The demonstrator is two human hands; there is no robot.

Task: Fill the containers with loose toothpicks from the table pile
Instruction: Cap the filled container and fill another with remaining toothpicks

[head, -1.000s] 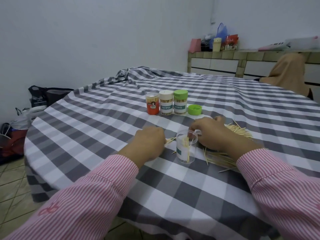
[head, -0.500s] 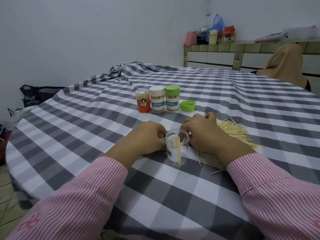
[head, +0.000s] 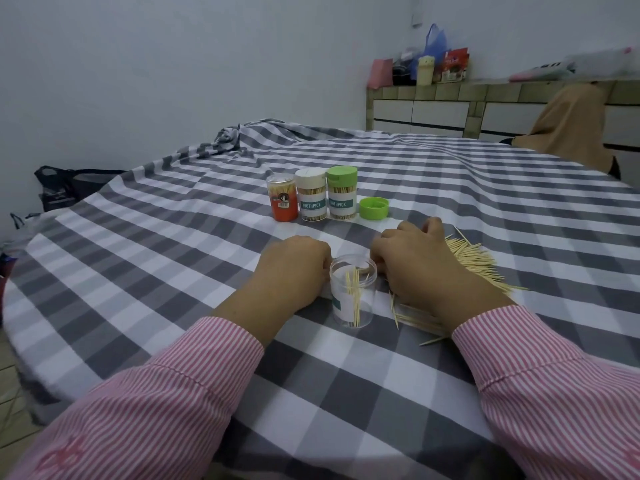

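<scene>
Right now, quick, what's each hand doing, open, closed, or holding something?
Left hand: fingers curled beside the open clear container; whether it holds anything cannot be told.
Right hand: curled over the toothpick pile; grip cannot be told.

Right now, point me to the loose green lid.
In the head view, the loose green lid lies on the checked tablecloth right of the green-capped toothpick jar, beyond the right hand.

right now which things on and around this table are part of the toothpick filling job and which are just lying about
Part of the job:
- open clear container, a few toothpicks inside
- loose toothpick pile
- three capped containers
- loose green lid
- left hand, right hand

Just lying about:
- black bag on the floor
- clutter on the tiled counter
- tan cloth
</scene>
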